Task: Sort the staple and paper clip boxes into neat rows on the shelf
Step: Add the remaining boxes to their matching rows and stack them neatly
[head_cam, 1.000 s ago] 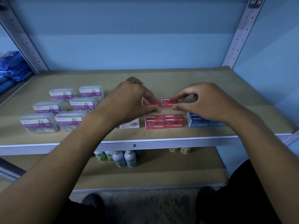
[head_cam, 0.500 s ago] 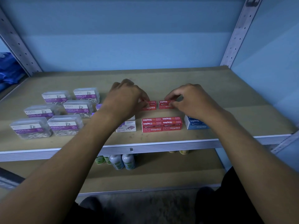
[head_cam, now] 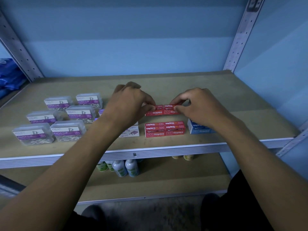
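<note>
Two red staple boxes lie side by side at mid-shelf. My left hand (head_cam: 131, 104) pinches the left red box (head_cam: 154, 110) and my right hand (head_cam: 198, 105) pinches the right red box (head_cam: 170, 109). In front of them sits a block of several red staple boxes (head_cam: 165, 129). A blue staple box (head_cam: 199, 129) lies to its right, partly under my right wrist. A white staple box (head_cam: 130, 131) lies to its left, partly hidden by my left forearm. Several clear paper clip boxes (head_cam: 68, 130) with purple labels stand in rows on the left.
The wooden shelf (head_cam: 183, 85) has bare board behind and to the right of the boxes. Metal uprights (head_cam: 240, 39) flank it. Small bottles (head_cam: 125, 167) stand on the lower shelf. A blue bag (head_cam: 10, 75) lies at far left.
Both hands have lowered the two red boxes down onto the shelf, closer to the front block. The camera view has shifted slightly right.
</note>
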### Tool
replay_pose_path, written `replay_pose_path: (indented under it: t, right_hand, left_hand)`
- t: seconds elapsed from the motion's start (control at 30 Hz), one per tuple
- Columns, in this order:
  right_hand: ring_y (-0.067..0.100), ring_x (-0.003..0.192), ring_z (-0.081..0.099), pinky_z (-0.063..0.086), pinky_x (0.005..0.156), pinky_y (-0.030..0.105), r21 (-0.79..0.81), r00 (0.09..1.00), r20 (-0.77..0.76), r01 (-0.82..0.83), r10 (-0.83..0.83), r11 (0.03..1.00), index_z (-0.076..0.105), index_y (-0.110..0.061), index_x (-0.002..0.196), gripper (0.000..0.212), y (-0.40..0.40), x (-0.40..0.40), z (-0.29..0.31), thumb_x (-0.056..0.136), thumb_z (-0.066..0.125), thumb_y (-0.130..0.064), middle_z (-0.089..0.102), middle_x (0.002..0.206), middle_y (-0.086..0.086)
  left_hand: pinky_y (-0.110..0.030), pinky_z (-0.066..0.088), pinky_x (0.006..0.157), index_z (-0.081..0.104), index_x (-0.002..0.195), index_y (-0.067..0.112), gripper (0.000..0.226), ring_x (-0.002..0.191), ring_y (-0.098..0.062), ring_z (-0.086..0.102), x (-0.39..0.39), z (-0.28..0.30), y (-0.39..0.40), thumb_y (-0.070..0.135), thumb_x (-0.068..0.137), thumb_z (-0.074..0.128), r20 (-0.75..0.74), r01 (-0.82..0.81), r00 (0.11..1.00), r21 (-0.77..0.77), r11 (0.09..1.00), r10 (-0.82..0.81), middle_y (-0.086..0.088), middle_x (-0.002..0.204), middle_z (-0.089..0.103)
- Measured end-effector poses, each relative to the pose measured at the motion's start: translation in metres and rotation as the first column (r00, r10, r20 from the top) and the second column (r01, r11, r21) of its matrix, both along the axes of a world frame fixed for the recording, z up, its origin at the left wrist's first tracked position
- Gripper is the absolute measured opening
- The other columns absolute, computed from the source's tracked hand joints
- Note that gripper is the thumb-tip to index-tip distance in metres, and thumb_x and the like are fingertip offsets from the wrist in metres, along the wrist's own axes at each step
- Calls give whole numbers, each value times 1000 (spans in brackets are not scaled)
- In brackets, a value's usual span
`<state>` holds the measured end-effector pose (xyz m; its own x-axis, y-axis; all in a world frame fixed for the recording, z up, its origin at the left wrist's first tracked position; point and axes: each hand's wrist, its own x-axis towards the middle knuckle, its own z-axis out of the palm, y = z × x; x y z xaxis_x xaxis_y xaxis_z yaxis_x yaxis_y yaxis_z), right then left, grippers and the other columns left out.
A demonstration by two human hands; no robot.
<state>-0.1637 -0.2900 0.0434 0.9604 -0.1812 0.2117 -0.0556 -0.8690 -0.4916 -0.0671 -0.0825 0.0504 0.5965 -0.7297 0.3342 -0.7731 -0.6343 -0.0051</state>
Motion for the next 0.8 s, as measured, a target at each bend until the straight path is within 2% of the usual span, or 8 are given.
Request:
replay_pose_path:
  t: [0.23, 0.33, 0.47, 0.8]
  right_hand:
    - [-9, 73, 54, 34, 59, 10, -17, 999, -22, -24, 24, 1000, 79, -31, 107, 17, 3, -18, 9, 91, 74, -32, 74, 101, -16]
    - [-9, 75, 54, 35, 60, 9, -7, 998, -49, -43, 43, 999, 79, -31, 108, 18, 4, -23, 10, 91, 73, -32, 72, 99, -17]
    - [-8, 80, 55, 38, 62, 11, -4, 993, -95, -65, 64, 998, 78, -29, 111, 21, 6, -25, 8, 91, 73, -33, 74, 107, -13]
    - [1, 89, 60, 42, 65, 14, -7, 982, -162, -99, 96, 995, 78, -30, 110, 20, 9, -22, 6, 92, 71, -33, 75, 110, -11]
  left_hand:
    - [-40, 37, 101, 75, 106, 40, 21, 131, -18, 45, -14, 10, 6, 46, 90, 62, -29, 56, 998, -12, 998, -56, 15, 109, 73]
    - [-40, 38, 102, 74, 107, 40, 24, 132, -15, 44, -16, 9, 9, 49, 89, 61, -65, 71, 995, 14, 997, -70, 18, 112, 71]
    - [-41, 40, 103, 74, 107, 41, 24, 133, -13, 42, -17, 7, 12, 51, 88, 62, -100, 67, 993, 30, 997, -63, 16, 114, 70]
    - [-39, 36, 103, 75, 106, 38, 22, 139, -15, 37, -21, 5, 11, 46, 89, 64, -167, 72, 984, 58, 996, -61, 16, 114, 71]
